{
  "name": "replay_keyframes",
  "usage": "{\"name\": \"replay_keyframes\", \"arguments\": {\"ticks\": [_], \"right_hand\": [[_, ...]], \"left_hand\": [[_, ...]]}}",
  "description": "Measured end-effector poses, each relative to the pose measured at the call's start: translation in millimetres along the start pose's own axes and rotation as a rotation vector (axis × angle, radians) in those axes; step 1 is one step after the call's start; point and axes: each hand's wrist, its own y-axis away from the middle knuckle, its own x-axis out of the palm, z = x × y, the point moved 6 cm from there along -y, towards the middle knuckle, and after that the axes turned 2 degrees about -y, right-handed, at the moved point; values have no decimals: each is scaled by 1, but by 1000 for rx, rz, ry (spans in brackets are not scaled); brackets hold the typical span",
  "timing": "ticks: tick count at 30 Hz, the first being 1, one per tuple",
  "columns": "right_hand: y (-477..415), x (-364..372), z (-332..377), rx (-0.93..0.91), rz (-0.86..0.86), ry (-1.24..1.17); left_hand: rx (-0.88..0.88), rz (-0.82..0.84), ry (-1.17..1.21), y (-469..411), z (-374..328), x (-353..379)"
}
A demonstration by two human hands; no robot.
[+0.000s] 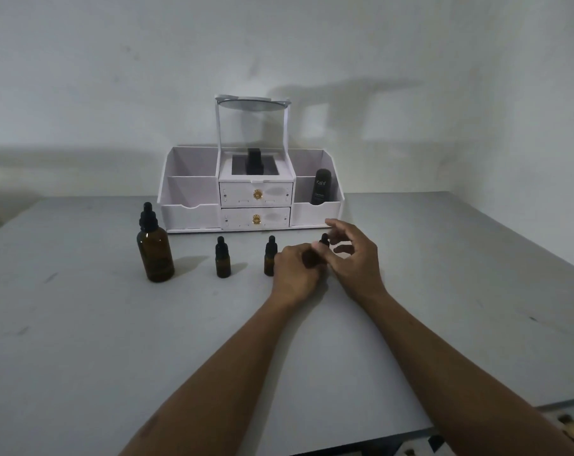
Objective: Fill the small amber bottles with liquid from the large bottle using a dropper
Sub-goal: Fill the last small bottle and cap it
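A large amber bottle (154, 248) with a black dropper cap stands at the left of the grey table (81, 340). Two small amber bottles (222, 258) (269, 256) with black dropper caps stand to its right. My left hand (295, 274) grips the body of a third small amber bottle, mostly hidden; only its black cap (325, 240) shows. My right hand (353, 255) hovers just right of that cap, thumb and fingers loosely curled near it; I cannot tell whether they touch it.
A white desk organiser (193, 212) with two drawers and a mirror frame stands behind the bottles against the wall. A black "Kahf" tube (320, 187) stands in its right compartment and a black bottle (253, 162) in its middle. The table's near edge runs at the lower right.
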Motion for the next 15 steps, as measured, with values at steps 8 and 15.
{"name": "replay_keyframes", "arguments": {"ticks": [8, 15], "right_hand": [[0, 0, -1, -7, -5, 42], [2, 2, -2, -38, 33, 79]], "left_hand": [[-1, -13, -24, 0, 1, 0], [-11, 9, 33, 4, -5, -1]]}}
